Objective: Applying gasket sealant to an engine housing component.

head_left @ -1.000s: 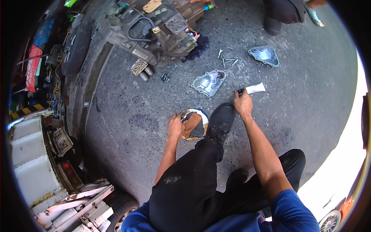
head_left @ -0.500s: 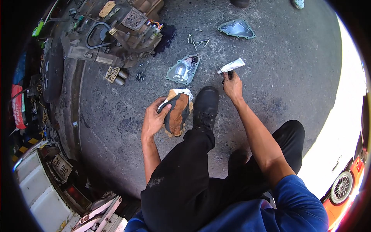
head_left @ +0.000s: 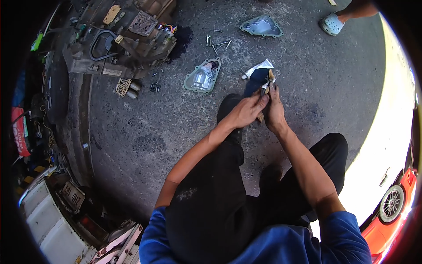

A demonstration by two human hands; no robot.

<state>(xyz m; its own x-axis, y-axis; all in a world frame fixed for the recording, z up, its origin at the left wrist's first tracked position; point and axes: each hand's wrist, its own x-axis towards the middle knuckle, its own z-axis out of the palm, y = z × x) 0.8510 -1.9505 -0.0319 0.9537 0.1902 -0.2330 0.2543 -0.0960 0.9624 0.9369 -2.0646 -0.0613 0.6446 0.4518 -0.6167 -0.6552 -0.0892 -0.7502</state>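
My left hand (head_left: 247, 111) and my right hand (head_left: 275, 112) are close together above the floor, just right of my black boot (head_left: 227, 107). Bunched between them is a rag (head_left: 258, 79) of dark, tan and white cloth. Left fingers close round its lower part; the right fingers pinch it higher up, partly hidden by folds. Directly beyond the rag, a white squeeze tube (head_left: 262, 66) lies on the ground, its near side covered by the cloth. To the left rests a metal cover (head_left: 203, 75) with a bolt-hole flange, hollow side up.
A second metal cover (head_left: 262, 26) lies farther off, with several loose bolts (head_left: 215, 45) left of it. At upper left sits a greasy gearbox-like assembly (head_left: 136, 42), a small part with two cylinders (head_left: 127, 88) before it. Another person's foot in a light clog (head_left: 332, 24) stands upper right.
My left hand has carried the rag rightward to my right hand, which has left the tube and now grips the cloth. The other person's clogged foot has come farther into view.
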